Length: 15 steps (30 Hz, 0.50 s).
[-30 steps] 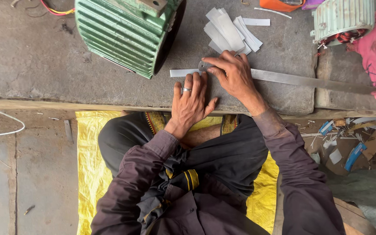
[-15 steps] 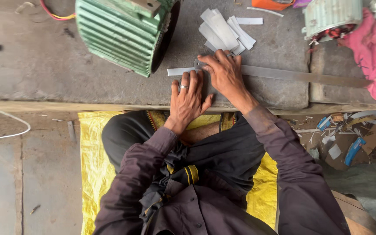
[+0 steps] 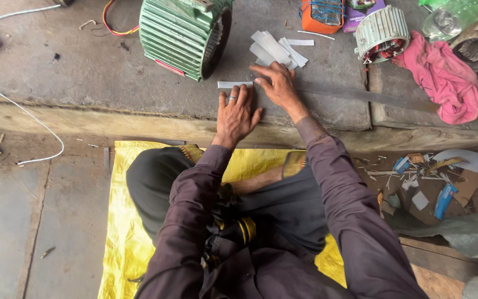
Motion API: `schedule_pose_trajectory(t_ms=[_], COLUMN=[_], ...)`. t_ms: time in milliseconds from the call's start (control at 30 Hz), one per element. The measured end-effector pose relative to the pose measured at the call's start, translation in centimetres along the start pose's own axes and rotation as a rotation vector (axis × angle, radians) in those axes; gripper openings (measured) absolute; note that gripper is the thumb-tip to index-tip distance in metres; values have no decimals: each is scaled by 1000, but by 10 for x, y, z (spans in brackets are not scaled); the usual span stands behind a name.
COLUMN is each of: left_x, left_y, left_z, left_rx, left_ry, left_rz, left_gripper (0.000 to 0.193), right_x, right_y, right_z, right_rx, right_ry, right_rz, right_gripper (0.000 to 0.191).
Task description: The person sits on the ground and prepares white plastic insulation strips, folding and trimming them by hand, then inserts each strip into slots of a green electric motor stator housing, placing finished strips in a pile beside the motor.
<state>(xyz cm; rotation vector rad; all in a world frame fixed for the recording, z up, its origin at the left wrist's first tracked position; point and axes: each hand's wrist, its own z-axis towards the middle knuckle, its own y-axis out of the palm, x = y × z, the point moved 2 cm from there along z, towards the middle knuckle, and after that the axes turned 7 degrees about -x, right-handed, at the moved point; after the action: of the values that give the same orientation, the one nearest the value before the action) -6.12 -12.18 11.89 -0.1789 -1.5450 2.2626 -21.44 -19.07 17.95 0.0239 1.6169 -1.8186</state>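
Step in hand, as judged: folding or creasing a white insulation-paper strip (image 3: 234,84) against a long flat metal bar (image 3: 360,94) on the concrete ledge (image 3: 84,72), centre of frame.

Left hand (image 3: 238,113): laid palm down, fingers spread and extended, pressing the strip flat. It holds nothing in a closed grasp; a ring shows on one finger. Only the strip's left end sticks out past the fingertips.

Right hand (image 3: 278,86): just right of the left, fingers curled down on the near end of the bar where it meets the strip. It presses rather than encloses; I cannot tell whether the fingertips also pinch the paper.

Surroundings: stack of cut white strips (image 3: 275,49) just above the right hand; green finned motor housing (image 3: 181,34) at upper left of centre; pink cloth (image 3: 441,75) at upper right.

Next move, judged: both hands need steady downward pressure so that strip and bar edge stay aligned.
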Motion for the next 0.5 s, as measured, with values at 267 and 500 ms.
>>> schedule_pose_trajectory(t_ms=[267, 500], left_x=[-10, -13], left_y=[-9, 5], left_z=[0, -1], left_rx=[-51, -6], left_ry=[24, 17], left_rz=[-130, -109], left_gripper=[83, 86], right_x=[8, 29], right_y=[8, 19], right_z=[-6, -4], right_rx=[59, -44], right_ry=[-122, -170], right_rz=[-119, -134], right_gripper=[34, 36])
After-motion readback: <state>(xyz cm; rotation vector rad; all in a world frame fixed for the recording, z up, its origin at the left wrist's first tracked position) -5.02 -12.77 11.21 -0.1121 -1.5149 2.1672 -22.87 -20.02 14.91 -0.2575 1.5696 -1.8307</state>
